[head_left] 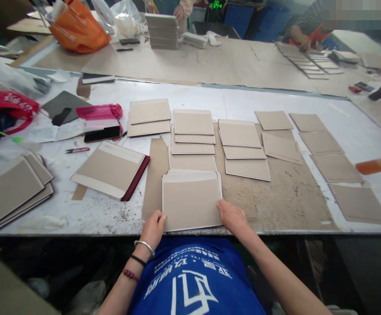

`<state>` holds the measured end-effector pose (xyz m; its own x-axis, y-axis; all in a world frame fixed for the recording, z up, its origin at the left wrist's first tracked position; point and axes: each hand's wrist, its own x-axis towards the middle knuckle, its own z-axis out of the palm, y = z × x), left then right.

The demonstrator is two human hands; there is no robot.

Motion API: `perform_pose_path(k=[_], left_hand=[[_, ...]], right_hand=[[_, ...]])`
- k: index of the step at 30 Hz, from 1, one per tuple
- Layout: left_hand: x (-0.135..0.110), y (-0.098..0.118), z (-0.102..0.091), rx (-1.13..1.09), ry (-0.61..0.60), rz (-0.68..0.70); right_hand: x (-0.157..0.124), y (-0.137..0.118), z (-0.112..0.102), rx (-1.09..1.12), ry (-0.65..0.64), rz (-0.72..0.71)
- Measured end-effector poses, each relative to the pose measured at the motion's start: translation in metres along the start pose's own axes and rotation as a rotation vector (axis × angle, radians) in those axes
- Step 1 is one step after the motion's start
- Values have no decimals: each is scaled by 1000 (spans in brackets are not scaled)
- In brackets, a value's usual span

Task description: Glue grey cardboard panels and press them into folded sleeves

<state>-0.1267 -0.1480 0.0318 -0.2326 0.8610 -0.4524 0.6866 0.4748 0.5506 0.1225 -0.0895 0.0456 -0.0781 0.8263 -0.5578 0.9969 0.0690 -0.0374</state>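
A grey cardboard panel with white edges point(191, 200) lies at the table's near edge, right in front of me. My left hand point(153, 228) grips its lower left corner, fingers curled over the edge. My right hand point(232, 216) pinches its lower right side. Behind it, more cardboard panels point(193, 122) lie in overlapping rows on a brown sheet point(275, 197). A stack with a dark red cover point(111, 169) lies to the left.
A pile of boards point(9, 192) sits at the far left, with a red bag point(6, 105), a pink case point(100, 111) and small scissors point(77, 150). Single panels point(336, 168) run down the right. Other people work at the far table point(210, 65).
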Motion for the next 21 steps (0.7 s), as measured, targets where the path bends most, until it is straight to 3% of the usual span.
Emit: perform_pose_path(k=[21], left_hand=[[2, -3, 0, 40, -50, -32]], right_hand=[[-3, -3, -2, -18, 7, -4]])
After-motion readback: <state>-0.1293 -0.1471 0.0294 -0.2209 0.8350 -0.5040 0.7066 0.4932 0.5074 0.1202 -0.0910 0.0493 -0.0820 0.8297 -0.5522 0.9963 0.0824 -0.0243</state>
